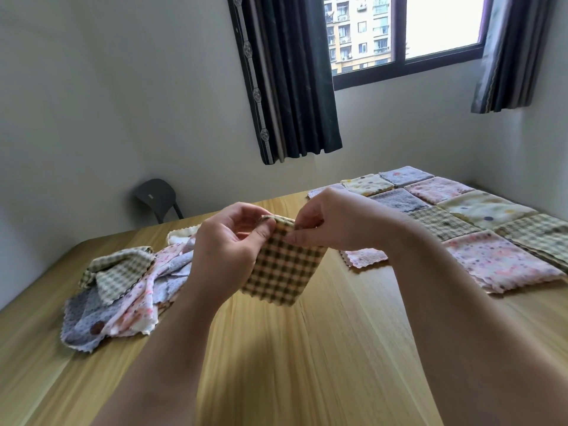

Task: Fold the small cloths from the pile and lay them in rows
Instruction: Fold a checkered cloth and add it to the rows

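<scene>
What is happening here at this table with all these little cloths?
A person is folding small cloths. The left hand and the right hand both pinch the top edge of a brown-and-cream checked cloth, held up above the light wooden table. A loose pile of unfolded cloths lies on the person's left; folded cloths already lie in rows on the right.

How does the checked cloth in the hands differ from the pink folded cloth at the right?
The checked cloth hangs, pinched at its top by the left hand and right hand; the pink folded cloth lies flat on the table. The first shows brown checks, the second coloured spots. Both have zigzag edges.
</scene>
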### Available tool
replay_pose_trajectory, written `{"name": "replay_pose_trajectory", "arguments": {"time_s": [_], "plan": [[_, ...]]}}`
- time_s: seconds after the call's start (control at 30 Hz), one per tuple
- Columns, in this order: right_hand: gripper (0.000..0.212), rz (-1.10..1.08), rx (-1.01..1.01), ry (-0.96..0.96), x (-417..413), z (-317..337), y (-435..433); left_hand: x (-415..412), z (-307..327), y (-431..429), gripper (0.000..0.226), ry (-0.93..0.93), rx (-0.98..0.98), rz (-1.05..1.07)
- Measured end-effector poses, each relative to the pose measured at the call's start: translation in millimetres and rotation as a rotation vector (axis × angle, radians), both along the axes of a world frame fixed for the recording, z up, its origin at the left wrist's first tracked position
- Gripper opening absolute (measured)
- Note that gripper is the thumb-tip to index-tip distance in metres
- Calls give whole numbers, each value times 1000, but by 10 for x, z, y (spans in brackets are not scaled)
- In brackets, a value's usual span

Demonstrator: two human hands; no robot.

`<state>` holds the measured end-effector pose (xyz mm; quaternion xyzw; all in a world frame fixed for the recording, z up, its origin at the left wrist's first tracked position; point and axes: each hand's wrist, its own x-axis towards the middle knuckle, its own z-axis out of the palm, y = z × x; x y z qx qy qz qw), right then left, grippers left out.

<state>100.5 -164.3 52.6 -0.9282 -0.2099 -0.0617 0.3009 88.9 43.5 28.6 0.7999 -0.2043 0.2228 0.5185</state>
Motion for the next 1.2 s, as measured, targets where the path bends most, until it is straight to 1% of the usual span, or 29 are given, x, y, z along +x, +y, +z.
{"name": "replay_pose_trajectory", "arguments": {"time_s": [0.1,0.17,0.3,0.47,0.63,0.77,0.93,1.03,1.13,1.2], "plan": [[31,-9,-84,27,-22,7,-8,36,-24,19,11,3,-19,43],[32,-10,-110,37,-38,17,-12,57,-33,28,14,6,-44,54],[21,-16,-81,66,-67,59,-8,61,-18,29,24,20,-85,45],[29,-7,-97,93,-114,84,17,62,-30,23,26,17,-112,74],[31,-4,-117,104,-123,86,13,84,-43,64,24,6,-139,136],[29,28,-62,44,-160,123,12,126,-61,102,21,42,-210,178],[26,130,7,78,-204,160,44,148,-78,97,20,128,-272,163],[24,194,52,146,-274,203,70,152,-88,72,22,183,-300,120],[29,220,2,127,-297,226,99,158,-110,41,23,232,-310,88],[31,184,-37,137,-288,224,98,171,-112,56,23,237,-314,97]]}}
